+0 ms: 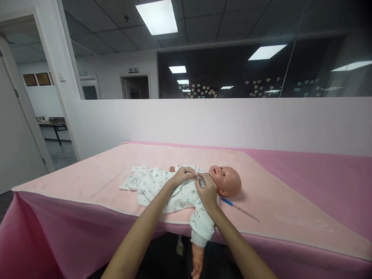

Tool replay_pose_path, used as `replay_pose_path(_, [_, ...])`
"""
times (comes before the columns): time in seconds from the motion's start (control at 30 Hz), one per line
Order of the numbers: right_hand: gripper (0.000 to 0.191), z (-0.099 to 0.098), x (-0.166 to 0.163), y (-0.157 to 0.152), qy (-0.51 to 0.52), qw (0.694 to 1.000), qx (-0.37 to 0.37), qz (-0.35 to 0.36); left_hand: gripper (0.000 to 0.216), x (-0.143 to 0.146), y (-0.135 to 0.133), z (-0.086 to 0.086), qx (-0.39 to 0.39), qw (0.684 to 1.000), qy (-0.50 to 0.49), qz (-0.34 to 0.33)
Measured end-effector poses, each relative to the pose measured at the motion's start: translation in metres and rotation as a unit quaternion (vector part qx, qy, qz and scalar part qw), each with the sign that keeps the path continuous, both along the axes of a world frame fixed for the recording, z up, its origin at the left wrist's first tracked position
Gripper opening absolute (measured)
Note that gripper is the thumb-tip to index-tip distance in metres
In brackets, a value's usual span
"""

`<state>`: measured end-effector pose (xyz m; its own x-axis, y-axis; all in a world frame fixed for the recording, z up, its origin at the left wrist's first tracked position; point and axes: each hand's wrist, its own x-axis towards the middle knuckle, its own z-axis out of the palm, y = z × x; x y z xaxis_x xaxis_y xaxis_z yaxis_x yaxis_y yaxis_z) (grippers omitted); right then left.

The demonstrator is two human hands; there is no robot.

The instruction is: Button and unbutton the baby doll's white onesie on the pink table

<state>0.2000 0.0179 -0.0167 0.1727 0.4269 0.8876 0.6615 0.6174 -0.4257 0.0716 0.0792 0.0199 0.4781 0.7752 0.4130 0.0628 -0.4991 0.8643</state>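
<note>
A baby doll [229, 181] lies on its back on the pink-covered table, its head to the right. It wears a white printed baby outfit [180, 195]; one arm [197, 259] hangs over the table's front edge. My left hand [185, 175] and my right hand [207, 189] meet at the outfit's chest, just below the doll's chin. Both hands have their fingers pinched together on the front of the garment near the neckline. The exact bit of cloth or fastener between the fingertips is too small to make out.
A thin stick with a blue handle [240, 208] lies beside the doll's head. Peach padding [286, 201] covers a pink tablecloth [328, 182] that drapes over the front edge. Behind the table stands a white half wall [226, 124] with glass above; a doorway is at left.
</note>
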Motion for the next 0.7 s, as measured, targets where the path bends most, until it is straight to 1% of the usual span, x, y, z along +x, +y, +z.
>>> replay_pose_path(0.2, [0.019, 0.0005, 0.0005, -0.0021, 0.0, 1.0, 0.002, 0.011, 0.007, -0.0004, 0.0028, -0.0019, -0.007, 1.0, 0.011, -0.008])
replay_pose_path(0.4, [0.022, 0.0008, 0.0012, -0.0028, 0.009, 1.0, -0.01, 0.021, 0.009, -0.0006, 0.006, -0.0044, 0.011, 1.0, 0.023, -0.017])
replay_pose_path(0.7, [0.023, -0.0002, 0.0021, -0.0018, 0.011, 1.0, -0.015, -0.002, 0.016, 0.0007, -0.0029, 0.0022, 0.017, 0.999, 0.039, -0.023])
